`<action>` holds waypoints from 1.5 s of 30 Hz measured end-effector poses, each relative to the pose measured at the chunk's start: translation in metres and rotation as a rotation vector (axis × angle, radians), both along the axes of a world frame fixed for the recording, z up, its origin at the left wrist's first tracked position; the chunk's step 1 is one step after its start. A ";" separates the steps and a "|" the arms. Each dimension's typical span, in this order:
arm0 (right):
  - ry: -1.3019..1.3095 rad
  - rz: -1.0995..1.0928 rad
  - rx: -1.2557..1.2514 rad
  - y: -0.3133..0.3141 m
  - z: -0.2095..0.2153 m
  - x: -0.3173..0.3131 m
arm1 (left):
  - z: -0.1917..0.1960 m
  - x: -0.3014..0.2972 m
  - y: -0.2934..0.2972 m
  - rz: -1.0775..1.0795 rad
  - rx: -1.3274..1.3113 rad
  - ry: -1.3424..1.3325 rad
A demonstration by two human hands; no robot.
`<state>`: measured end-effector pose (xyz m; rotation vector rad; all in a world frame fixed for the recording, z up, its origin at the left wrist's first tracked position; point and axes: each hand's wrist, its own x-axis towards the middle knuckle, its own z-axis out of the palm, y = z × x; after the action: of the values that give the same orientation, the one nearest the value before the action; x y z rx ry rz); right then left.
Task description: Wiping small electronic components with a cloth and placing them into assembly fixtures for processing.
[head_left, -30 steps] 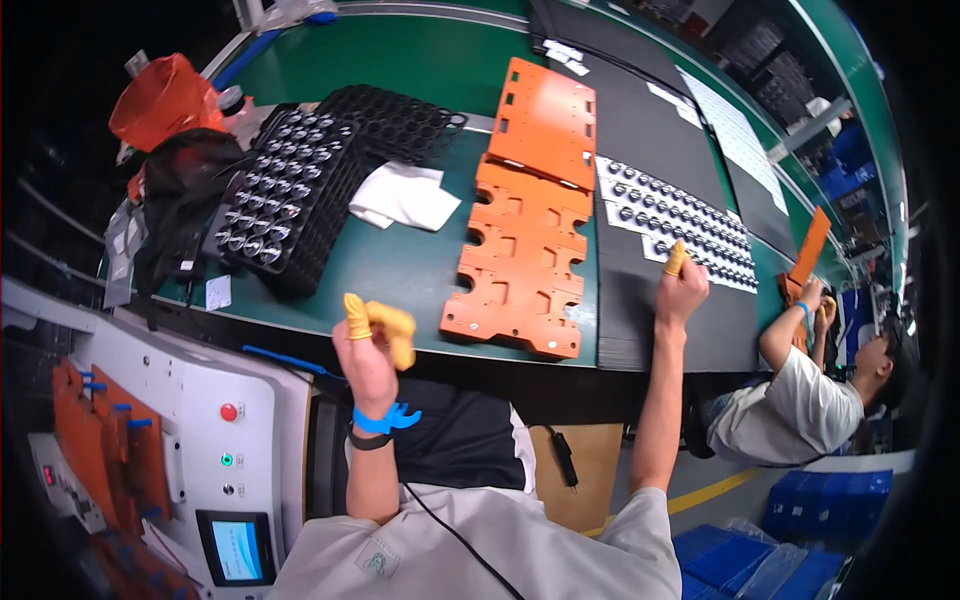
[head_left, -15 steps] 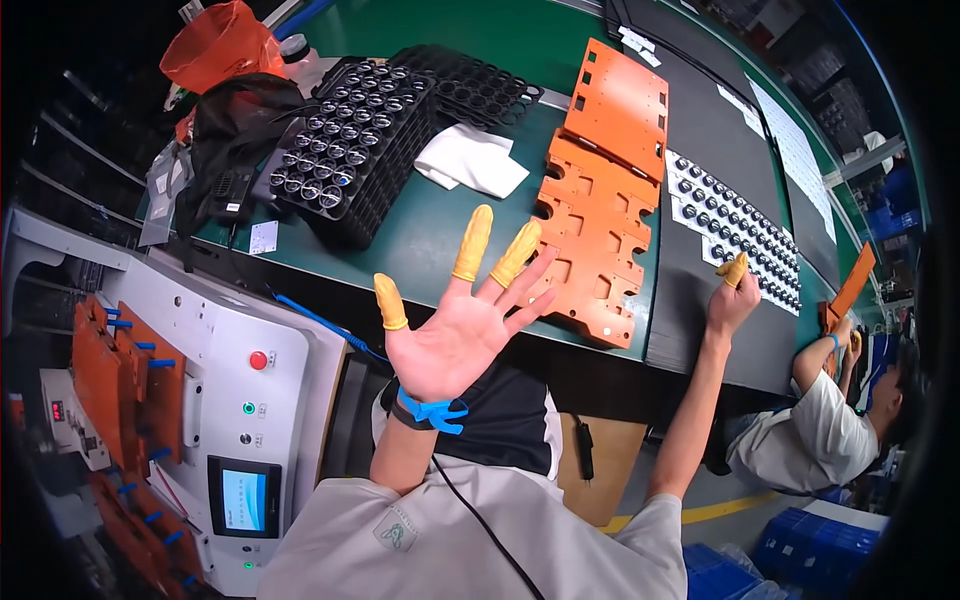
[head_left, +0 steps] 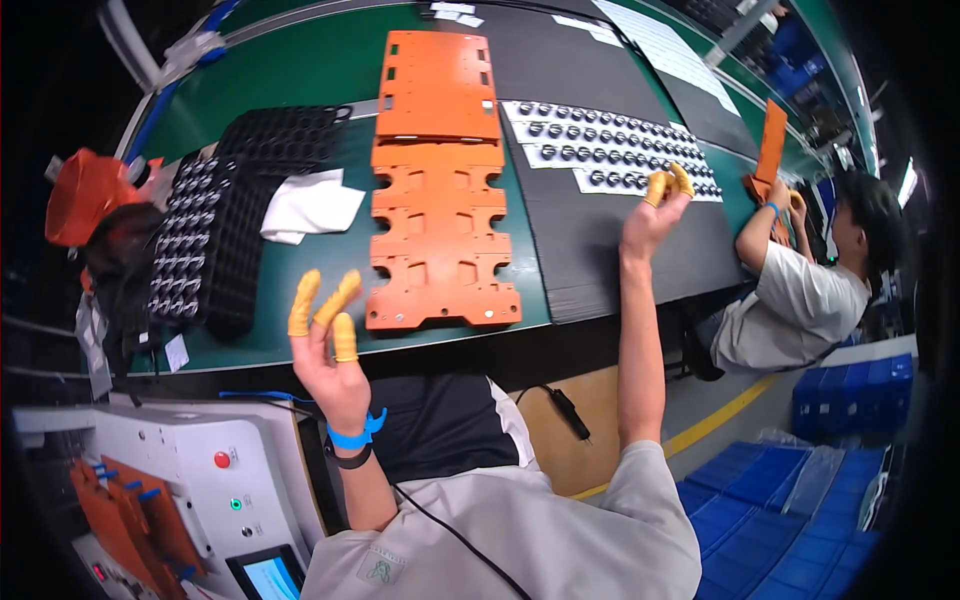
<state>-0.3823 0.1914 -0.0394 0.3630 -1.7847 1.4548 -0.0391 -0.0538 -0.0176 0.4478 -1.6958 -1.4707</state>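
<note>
My left hand (head_left: pixel 332 375) is raised in front of the bench edge, with yellow finger cots on its fingers. Those fingers are apart and nothing is in them. A blue strap (head_left: pixel 350 438) circles that wrist. Reaching over the bench, my right hand (head_left: pixel 655 225) has its cot-covered fingertips drawn together at the nearest of several white strips (head_left: pixel 590 183) that carry round black parts (head_left: pixel 598 178). Whatever sits between those fingertips is too small to make out. Left of the strips lies an orange fixture plate (head_left: pixel 443 225) with cut-outs, joined to a flat orange panel (head_left: pixel 437 85).
A stack of black trays (head_left: pixel 235 270) with round silvery pieces and a white cloth (head_left: pixel 313 205) lie to the left. The grey-white machine (head_left: pixel 185 480) with buttons stands lower left. A co-worker (head_left: pixel 800 290) handles an orange part at right; blue bins (head_left: pixel 780 500) lie below.
The view has swung right. My left hand has gone from a wide-spread palm to loosely bent fingers, lower and farther left. My right hand has shifted rightward along the nearest strip.
</note>
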 end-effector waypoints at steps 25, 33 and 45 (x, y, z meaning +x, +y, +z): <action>0.343 0.772 0.535 -0.070 0.125 0.186 | 0.018 0.008 0.029 -0.264 0.312 0.255; 0.454 0.959 0.555 -0.102 0.132 0.243 | 0.026 0.043 0.022 -0.721 0.585 0.344; 0.386 1.149 0.660 -0.144 0.142 0.278 | 0.022 0.065 -0.009 -0.894 0.840 0.428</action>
<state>-0.1042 0.0478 0.1023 2.1081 -1.7066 1.2301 0.0258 -0.0631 0.0046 -0.2696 -0.8621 -2.6919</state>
